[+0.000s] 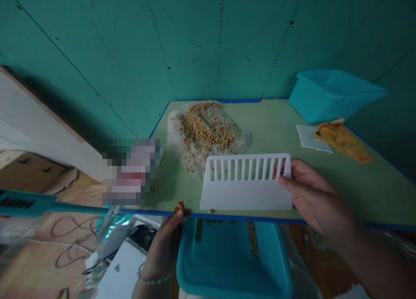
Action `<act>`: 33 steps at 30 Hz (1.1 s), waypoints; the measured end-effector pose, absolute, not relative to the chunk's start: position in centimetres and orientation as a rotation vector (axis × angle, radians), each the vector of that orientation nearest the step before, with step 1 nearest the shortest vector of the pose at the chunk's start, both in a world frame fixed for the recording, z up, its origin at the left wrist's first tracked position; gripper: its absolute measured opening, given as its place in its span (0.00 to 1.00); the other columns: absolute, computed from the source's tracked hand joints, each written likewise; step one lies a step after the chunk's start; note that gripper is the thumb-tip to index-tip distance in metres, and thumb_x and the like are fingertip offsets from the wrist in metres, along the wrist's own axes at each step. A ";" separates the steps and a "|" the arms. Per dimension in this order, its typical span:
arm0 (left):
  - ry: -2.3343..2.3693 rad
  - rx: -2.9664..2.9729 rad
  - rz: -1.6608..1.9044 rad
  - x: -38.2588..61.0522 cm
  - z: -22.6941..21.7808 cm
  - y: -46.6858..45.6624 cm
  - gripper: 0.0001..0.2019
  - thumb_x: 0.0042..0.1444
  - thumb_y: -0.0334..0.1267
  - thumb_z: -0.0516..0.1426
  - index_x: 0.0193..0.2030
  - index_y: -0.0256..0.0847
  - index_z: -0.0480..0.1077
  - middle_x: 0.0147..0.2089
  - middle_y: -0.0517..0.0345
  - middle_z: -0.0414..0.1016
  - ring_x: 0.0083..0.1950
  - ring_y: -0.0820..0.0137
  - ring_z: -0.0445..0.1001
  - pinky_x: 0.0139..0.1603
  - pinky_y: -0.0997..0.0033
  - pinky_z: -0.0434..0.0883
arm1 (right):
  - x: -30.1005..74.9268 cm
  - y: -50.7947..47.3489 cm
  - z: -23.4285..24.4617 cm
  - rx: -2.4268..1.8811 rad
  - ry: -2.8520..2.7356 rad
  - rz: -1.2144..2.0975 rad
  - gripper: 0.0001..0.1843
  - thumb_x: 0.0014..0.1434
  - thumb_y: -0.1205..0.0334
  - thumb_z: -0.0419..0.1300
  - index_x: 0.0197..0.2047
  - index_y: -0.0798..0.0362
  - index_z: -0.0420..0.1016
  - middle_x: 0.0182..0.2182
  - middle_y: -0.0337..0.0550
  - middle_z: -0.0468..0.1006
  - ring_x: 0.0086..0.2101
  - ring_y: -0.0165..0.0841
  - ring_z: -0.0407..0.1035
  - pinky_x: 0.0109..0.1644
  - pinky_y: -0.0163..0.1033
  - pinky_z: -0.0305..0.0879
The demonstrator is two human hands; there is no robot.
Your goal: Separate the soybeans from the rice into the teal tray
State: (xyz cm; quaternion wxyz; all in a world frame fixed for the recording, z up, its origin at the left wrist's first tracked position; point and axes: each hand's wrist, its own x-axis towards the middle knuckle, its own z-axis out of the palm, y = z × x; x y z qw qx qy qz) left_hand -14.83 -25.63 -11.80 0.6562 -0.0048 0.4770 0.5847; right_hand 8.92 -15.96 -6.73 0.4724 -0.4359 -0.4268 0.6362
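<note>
My right hand (315,195) grips the right end of a white slotted scraper (245,195), which stands tilted on the green tabletop (273,134), its row of slots uppermost. Just beyond it lies a heap of round tan beans (208,125) mixed with fine white grains (175,128). At the front edge, my left hand (165,232) is closed, with a small orange-brown scrap (181,207) at its fingertips. Below that edge, between my hands, is a turquoise basin (234,273). A single bean (211,211) rests by the scraper's lower edge.
A turquoise bin (331,95) stands at the back right, near an orange cloth (347,141) and a white sheet (310,138). A pixelated object (133,173) is at the table's left. A turquoise-handled tool (32,203) juts in from the left. Green wall behind.
</note>
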 end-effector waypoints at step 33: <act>1.472 0.089 1.343 -17.6 -18.9 -24.4 0.17 0.31 0.45 0.66 0.31 0.42 0.74 0.26 0.57 0.79 0.44 0.53 0.76 0.43 0.59 0.73 | 10.7 -16.9 -6.5 -1.098 -0.935 1.577 0.08 0.47 0.61 0.63 0.33 0.49 0.71 0.32 0.35 0.77 0.31 0.29 0.69 0.36 0.35 0.63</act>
